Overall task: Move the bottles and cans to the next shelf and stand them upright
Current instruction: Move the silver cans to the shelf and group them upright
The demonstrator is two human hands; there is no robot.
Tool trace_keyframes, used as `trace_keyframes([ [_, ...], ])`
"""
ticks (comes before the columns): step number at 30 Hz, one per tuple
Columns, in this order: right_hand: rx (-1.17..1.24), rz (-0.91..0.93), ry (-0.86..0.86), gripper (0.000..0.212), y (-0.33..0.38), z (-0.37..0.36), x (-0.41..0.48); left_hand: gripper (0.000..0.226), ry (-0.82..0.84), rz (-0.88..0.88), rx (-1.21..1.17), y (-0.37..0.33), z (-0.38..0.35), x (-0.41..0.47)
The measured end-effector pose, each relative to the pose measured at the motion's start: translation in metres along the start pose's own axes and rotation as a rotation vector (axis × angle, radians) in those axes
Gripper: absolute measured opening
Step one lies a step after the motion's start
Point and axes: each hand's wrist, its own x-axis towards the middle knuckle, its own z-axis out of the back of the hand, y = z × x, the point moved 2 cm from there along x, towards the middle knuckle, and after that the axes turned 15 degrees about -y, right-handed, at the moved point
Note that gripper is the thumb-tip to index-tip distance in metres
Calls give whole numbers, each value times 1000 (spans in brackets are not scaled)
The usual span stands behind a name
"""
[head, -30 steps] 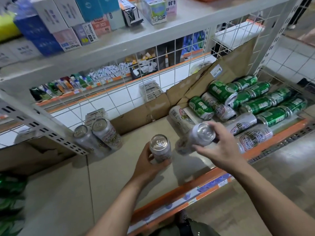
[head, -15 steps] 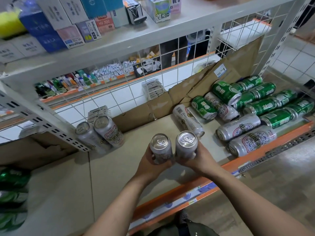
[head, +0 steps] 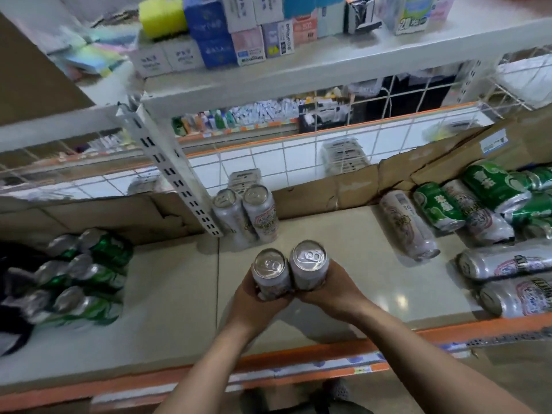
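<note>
The left hand (head: 257,306) is wrapped round a silver can, the left can (head: 270,273), and the right hand (head: 331,291) is wrapped round another, the right can (head: 309,264). Both cans are upright, tabs up, and touch side by side over the front middle of the shelf (head: 167,309). The hands hide their bases, so whether they rest on the shelf cannot be told. Their labels show a reddish print too blurred to read.

Behind them an upright pair (head: 245,216) of silver cans stands against the cardboard (head: 328,192), just beside the slotted white post (head: 176,174). One carries a red oval emblem, its writing illegible.

To the right, silver cans (head: 409,225) lie on their sides with red and dark emblems. Behind them, green cans (head: 436,204) also lie flat, with large white characters that are too smeared to read.

Left of the post, more green and silver cans, the left cans (head: 86,276), sit in a blurred cluster, and how they stand is unclear.

The top shelf (head: 328,64) holds small boxes (head: 251,46) in blue, white and pink, a yellow sponge (head: 162,17) and a pack (head: 413,13) printed with "20". One box has vertical lettering that is unreadable. An orange rail (head: 298,354) with a label strip edges the shelf front.
</note>
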Motion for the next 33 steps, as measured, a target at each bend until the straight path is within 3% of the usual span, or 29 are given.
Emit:
trace_keyframes([
  [5, 6, 37, 84, 61, 16, -52, 1, 59, -105, 89, -30, 9, 42, 9],
  [9, 14, 116, 99, 63, 14, -57, 5, 66, -16, 115, -70, 9, 45, 10],
  [13, 20, 227, 76, 38, 20, -53, 1, 70, -74, 90, -68, 11, 44, 0],
  [19, -34, 221, 22, 24, 36, -57, 14, 65, -77, 31, -50, 2, 47, 29],
  [27, -98, 264, 7, 25, 63, -69, 56, 71, -57, -167, -170, -19, 38, 81],
  [33, -116, 240, 14, 31, 61, -71, 55, 76, -49, -102, -164, -10, 37, 84],
])
